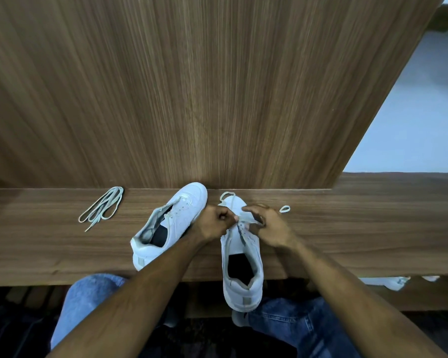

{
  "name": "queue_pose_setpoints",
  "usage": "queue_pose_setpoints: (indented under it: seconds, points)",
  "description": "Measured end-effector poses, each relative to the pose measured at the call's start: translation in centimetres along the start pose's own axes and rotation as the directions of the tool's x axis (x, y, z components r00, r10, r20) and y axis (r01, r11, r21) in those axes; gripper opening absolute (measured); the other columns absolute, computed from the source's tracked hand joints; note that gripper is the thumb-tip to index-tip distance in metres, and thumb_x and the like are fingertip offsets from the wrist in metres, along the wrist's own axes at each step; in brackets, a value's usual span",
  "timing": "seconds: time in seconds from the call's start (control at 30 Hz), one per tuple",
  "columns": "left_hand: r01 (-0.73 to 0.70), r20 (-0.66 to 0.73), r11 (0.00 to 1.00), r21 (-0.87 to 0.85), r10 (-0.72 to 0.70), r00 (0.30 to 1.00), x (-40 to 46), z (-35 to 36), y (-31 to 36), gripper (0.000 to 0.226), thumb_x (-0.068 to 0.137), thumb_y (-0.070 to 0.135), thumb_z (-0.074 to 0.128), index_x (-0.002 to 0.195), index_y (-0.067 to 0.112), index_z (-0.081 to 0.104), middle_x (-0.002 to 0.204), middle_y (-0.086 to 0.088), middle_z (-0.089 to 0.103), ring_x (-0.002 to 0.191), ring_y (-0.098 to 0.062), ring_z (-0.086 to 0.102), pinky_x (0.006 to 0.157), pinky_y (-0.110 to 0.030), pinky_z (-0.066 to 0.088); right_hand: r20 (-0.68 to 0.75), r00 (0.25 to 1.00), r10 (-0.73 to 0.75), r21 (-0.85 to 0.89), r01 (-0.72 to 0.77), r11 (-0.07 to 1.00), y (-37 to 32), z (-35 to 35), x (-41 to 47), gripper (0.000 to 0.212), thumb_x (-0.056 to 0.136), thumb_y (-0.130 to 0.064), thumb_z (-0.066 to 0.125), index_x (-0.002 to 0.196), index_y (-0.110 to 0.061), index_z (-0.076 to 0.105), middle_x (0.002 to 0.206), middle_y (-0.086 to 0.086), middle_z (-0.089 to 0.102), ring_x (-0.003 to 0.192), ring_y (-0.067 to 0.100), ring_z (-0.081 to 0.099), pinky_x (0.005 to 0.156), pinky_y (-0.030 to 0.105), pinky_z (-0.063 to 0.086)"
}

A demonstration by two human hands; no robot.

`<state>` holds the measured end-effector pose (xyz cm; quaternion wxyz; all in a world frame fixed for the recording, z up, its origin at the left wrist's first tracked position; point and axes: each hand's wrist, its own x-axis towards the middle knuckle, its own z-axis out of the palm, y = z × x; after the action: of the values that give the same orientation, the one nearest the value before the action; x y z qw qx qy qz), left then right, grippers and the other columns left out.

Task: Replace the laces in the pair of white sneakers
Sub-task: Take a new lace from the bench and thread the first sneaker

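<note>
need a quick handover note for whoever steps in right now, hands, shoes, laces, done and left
Left hand: pinching the lace over the eyelets of the right sneaker.
Right hand: gripping the same lace on the other side.
Right sneaker: toe to the wall, heel overhanging the wooden shelf; lace loops trail past the toe.
Left sneaker: angled beside it, no lace plainly visible in it.
Loose lace: bundled far left on the shelf.
Done: the right sneaker's lace is in work, only partly through the eyelets.
Left: finish it, then the left sneaker.

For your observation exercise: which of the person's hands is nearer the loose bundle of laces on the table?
Left. The left hand is right of the loose bundle of laces; the right hand lies farther right.
</note>
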<state>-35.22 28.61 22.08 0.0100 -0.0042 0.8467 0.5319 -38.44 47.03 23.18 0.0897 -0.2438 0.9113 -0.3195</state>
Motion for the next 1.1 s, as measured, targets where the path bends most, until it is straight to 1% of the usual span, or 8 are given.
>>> queue_pose_setpoints:
  seconds: [0.07,0.17,0.3,0.47,0.6,0.8,0.97,1.1]
  points:
    - [-0.002,0.0,1.0,-0.013,0.002,1.0,0.1,0.5,0.0,0.017,0.089,0.013,0.066,0.075,0.006,0.07,0.063,-0.012,0.061,0.053,-0.015,0.052,0.054,-0.027,0.045,0.004,0.998,-0.07,0.025,0.07,0.997,-1.0,0.9,0.5,0.024,0.088,-0.013,0.06,0.109,-0.019,0.069,0.105,-0.001,0.07,0.1,0.015,0.063,0.085,0.035,0.05]
    - [0.04,-0.053,0.999,-0.026,-0.042,0.998,0.1,0.9,-0.5,0.023,0.089,0.016,0.066,0.067,0.016,0.064,0.058,0.0,0.058,0.052,-0.007,0.051,0.059,-0.026,0.043,-0.034,0.997,-0.067,0.038,0.068,0.997,-1.6,1.8,1.0,0.025,0.085,-0.007,0.054,0.092,-0.021,0.073,0.083,-0.005,0.072,0.081,0.011,0.064,0.072,0.03,0.049]
    - [0.172,-0.036,0.985,-0.029,-0.173,0.984,-0.3,1.1,-1.7,0.018,0.08,0.028,0.076,0.083,0.017,0.062,0.07,0.004,0.061,0.066,-0.007,0.056,0.067,-0.022,0.045,-0.102,0.994,0.033,0.206,-0.012,0.978,-0.3,2.7,0.9,0.042,0.092,-0.01,0.057,0.058,-0.033,0.063,0.05,-0.017,0.051,0.052,-0.002,0.043,0.058,0.023,0.037]
    - [0.252,-0.091,0.968,-0.001,-0.251,0.964,-0.3,0.6,-1.9,0.015,0.081,0.008,0.067,0.094,0.01,0.073,0.08,0.002,0.066,0.076,-0.01,0.06,0.068,-0.017,0.046,-0.149,0.972,0.181,0.291,-0.132,0.948,0.2,3.5,0.8,0.024,0.091,-0.018,0.064,0.069,-0.014,0.073,0.049,-0.013,0.056,0.046,-0.004,0.046,0.055,0.023,0.04]
    - [0.326,-0.155,0.941,-0.097,-0.337,0.929,-0.6,0.6,-2.5,0.012,0.082,0.004,0.063,0.078,0.007,0.074,0.068,-0.001,0.064,0.059,-0.006,0.054,0.057,-0.019,0.044,-0.158,0.971,0.179,0.172,-0.151,0.973,-0.4,4.2,0.8,0.033,0.085,-0.019,0.064,0.054,-0.027,0.064,0.047,-0.01,0.054,0.047,-0.001,0.048,0.053,0.023,0.035]
    - [0.343,-0.126,0.922,-0.177,-0.367,0.922,-0.6,0.6,-2.9,0.015,0.082,0.004,0.062,0.074,0.011,0.073,0.065,0.002,0.063,0.061,-0.007,0.054,0.063,-0.022,0.043,-0.141,0.97,0.196,-0.046,-0.204,0.978,-1.6,4.4,0.9,0.028,0.076,-0.024,0.053,0.053,-0.041,0.056,0.056,0.0,0.048,0.063,0.024,0.055,0.057,0.026,0.034]
    - [0.341,-0.105,0.922,-0.184,-0.364,0.926,-0.6,0.4,-2.8,0.027,0.081,0.0,0.06,0.059,0.016,0.066,0.056,0.008,0.058,0.059,-0.006,0.051,0.06,-0.021,0.04,-0.185,0.952,0.244,-0.073,-0.261,0.963,-1.7,4.4,0.8,0.017,0.075,-0.024,0.055,0.069,-0.02,0.07,0.07,0.005,0.068,0.071,0.027,0.062,0.06,0.026,0.041]
    - [0.357,-0.096,0.9,-0.25,-0.389,0.916,-1.0,0.3,-2.6,0.03,0.08,-0.003,0.059,0.058,0.016,0.066,0.054,0.008,0.059,0.059,-0.006,0.052,0.059,-0.022,0.041,-0.178,0.945,0.273,-0.046,-0.285,0.957,-1.6,4.3,0.8,0.025,0.075,-0.022,0.054,0.05,-0.02,0.055,0.056,0.002,0.055,0.061,0.024,0.057,0.056,0.024,0.033]
